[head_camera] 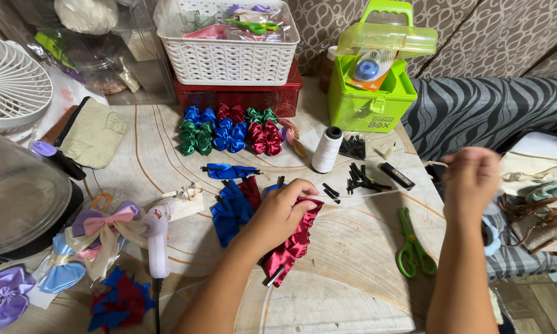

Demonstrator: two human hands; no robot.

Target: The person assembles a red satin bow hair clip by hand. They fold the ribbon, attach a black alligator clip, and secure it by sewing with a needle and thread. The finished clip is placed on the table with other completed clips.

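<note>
While our left hand (283, 210) presses down, fingers curled, pinching the gathered red satin ribbon (294, 241) on the surface (352, 278), our right hand (471, 179) is raised beside the green scissors (412, 244), closed in a fist. It is blurred, so we cannot tell what it pinches.

Both bare forearms reach forward from the bottom edge. The left hand (283, 212) lies low, palm down, fingers curled and pressed flat. The right hand (471, 179) is raised higher and off to the side, closed into a loose fist, slightly blurred.
</note>
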